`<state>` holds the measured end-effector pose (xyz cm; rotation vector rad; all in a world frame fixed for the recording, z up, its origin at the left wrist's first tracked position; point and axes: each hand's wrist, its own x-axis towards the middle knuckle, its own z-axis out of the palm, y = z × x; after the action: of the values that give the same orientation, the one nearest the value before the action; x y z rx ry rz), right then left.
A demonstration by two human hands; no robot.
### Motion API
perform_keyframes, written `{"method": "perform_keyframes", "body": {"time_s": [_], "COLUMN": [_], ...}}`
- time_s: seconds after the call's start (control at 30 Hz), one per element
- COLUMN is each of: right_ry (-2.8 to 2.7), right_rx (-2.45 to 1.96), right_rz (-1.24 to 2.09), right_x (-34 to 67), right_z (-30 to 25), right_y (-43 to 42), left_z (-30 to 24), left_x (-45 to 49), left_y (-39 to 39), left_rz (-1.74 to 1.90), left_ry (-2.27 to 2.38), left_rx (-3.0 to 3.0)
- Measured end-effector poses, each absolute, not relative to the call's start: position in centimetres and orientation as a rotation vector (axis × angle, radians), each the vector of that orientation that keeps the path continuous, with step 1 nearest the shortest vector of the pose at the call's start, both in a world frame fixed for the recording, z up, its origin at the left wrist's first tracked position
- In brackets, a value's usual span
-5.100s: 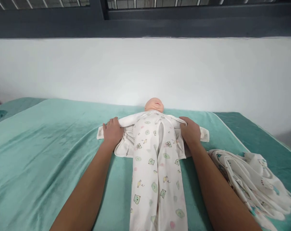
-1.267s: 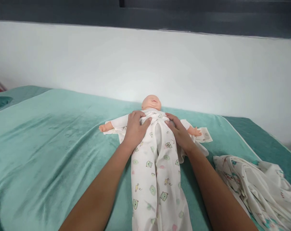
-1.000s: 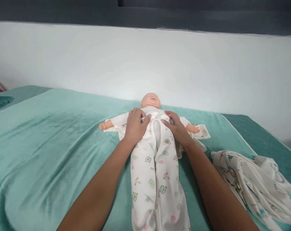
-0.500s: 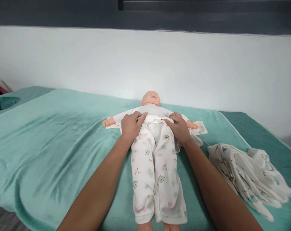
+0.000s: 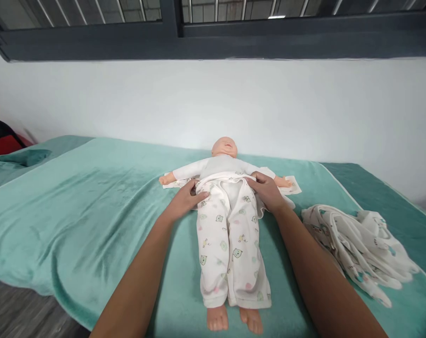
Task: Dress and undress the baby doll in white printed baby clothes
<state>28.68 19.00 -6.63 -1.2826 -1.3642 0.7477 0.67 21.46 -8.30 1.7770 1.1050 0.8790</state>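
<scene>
A baby doll (image 5: 224, 146) lies on its back on a teal blanket (image 5: 93, 202), arms spread, bare feet (image 5: 230, 319) towards me. It wears white printed trousers (image 5: 230, 239) with small animal figures. My left hand (image 5: 185, 199) grips the trousers' waistband at the doll's left-hand side of the picture. My right hand (image 5: 267, 190) grips the waistband on the other side. Both hands have fingers curled on the cloth at the doll's waist. A white top covers the chest, with an open printed garment spread under the arms.
A crumpled white printed cloth (image 5: 357, 246) lies on the blanket to the right. Behind the doll is a white wall (image 5: 213, 103) under a dark window frame. The blanket's front edge and grey floor (image 5: 19, 310) show at lower left. A red object (image 5: 1, 143) sits far left.
Both hands have slid the waistband down from the doll's chest to its waist. The trouser legs have come down with it, and the bare feet now show.
</scene>
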Motion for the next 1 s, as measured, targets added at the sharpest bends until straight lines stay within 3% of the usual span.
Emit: {"method": "perform_keyframes", "body": {"time_s": [0.13,0.33,0.53,0.73,1.0], "right_ry": [-1.357,-1.344,-1.625,-1.578,-1.462], "right_rx": [-1.248,-1.229,-1.312,-1.308,-1.537], "right_rz": [0.501,0.658,0.506,0.247,0.397], "right_x": [28.1,27.9,28.6,28.6,28.6], "right_z": [-6.8,-6.7,-5.7,-5.8,-6.8], "right_y": [18.2,17.8,17.3,16.8,15.3], "left_z": [-8.3,-8.5,-9.3,-9.8,-8.8], "left_x": [0.7,1.4,1.8,1.9,2.4], "left_y": [21.5,21.6,21.7,21.6,20.9], "left_rz": [0.887,0.988,1.064,0.896,0.672], "left_ry": [1.142,1.245,1.412,1.811,1.914], "left_rx": [1.736,1.909,2.221,2.480,2.462]}}
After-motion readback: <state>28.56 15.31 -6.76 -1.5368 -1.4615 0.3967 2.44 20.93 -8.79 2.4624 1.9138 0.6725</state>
